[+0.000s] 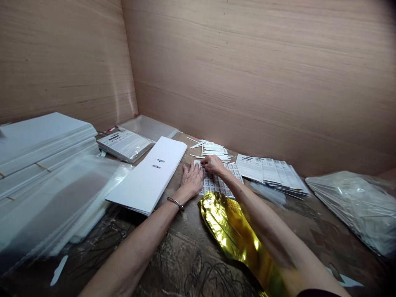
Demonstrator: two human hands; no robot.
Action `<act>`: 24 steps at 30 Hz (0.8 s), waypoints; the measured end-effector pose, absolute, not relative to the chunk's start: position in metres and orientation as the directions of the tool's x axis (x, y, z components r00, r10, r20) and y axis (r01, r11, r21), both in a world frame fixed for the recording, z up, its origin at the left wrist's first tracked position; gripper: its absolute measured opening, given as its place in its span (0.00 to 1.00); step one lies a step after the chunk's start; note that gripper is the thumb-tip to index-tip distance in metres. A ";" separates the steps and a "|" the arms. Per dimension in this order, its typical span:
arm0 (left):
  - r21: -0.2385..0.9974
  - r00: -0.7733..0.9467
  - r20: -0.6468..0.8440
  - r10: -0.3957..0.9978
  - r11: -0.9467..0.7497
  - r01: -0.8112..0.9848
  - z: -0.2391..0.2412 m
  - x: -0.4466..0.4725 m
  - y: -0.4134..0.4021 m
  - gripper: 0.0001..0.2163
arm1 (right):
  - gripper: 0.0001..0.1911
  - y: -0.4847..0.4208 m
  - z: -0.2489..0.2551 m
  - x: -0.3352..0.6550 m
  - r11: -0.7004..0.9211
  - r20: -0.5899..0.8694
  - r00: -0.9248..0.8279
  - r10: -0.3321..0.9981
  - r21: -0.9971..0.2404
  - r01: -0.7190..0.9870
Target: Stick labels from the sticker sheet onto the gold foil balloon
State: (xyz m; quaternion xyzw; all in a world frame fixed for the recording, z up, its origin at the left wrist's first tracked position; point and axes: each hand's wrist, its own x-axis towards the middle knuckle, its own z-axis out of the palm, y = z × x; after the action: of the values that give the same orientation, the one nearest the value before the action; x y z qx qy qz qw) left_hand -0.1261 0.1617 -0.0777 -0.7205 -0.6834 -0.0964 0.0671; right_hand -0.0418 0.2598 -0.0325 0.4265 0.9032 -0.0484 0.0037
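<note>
My left hand (192, 180) lies flat, fingers stretched out, on the left edge of a sheet of small printed stickers (220, 182) on the table. My right hand (213, 163) is at the sheet's far edge with its fingers pinched together on the sheet; what is between the fingertips is too small to name. A metal bangle sits on my left wrist. A crumpled gold foil piece (235, 232) lies under my right forearm.
A stack of white cards (151, 175) lies left of the hands. Clear bags (52, 202) and white sheets are piled far left. White strips (213, 149), printed leaflets (270, 171) and bagged items (355, 206) lie beyond and right. Wooden walls enclose the table.
</note>
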 end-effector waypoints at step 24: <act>0.059 0.055 0.243 0.969 -0.071 0.996 -0.082 -0.128 0.160 0.18 | 0.14 0.262 -0.033 -0.044 0.694 0.020 -0.695 0.719 0.031 0.719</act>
State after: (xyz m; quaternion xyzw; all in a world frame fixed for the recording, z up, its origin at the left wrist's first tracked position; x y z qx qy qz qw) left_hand -0.1277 0.1602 -0.0819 -0.7236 -0.6787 -0.1095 0.0621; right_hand -0.0437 0.2620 -0.0326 0.3905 0.9204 0.0180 -0.0030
